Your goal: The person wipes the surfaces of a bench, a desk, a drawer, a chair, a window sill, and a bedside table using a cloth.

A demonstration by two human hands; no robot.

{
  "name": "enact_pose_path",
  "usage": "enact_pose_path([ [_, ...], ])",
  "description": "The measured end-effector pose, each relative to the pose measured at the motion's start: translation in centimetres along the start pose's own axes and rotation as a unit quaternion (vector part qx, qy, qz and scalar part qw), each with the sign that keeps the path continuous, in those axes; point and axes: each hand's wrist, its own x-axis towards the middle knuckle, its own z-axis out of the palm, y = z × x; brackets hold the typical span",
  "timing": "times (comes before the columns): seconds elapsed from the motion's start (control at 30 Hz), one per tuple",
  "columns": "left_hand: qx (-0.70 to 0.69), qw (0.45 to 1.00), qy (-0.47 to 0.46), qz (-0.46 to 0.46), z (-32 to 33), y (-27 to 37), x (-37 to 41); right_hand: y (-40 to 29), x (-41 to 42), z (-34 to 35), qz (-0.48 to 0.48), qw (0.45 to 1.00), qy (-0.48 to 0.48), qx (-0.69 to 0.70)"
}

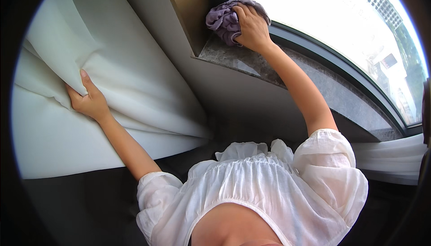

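Observation:
My right hand [252, 27] grips a crumpled purple cloth [223, 19] in the corner where the dark window frame [289, 30] meets the side of the recess. The cloth is bunched under my fingers, just above the grey stone windowsill [232, 55]; its underside is hidden. Far to the left, my left hand [89, 99] holds a fold of the white curtain [134, 77] between thumb and fingers. Some of its fingers are hidden behind the fabric. Both arms are stretched well apart.
Bright daylight comes through the window glass [323, 44], with buildings and greenery outside. A tan panel [188, 10] lines the recess beside the sill. Below the sill runs a grey wall [229, 91]. More white curtain [387, 155] hangs at the right.

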Motion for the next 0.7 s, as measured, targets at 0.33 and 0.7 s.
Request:
enact_pose_path([
  [0.33, 0.089, 0.995, 0.046, 0.008, -1.6, -3.1, -4.0, 10.2, -3.5, 0.8, -0.124, 0.988, -0.062, 0.069],
  [0.7, 0.383, 0.918, 0.098, -0.017, -17.9, -18.4, -6.5, 17.0, -12.0, -6.7, -0.078, 0.987, -0.024, 0.137],
])
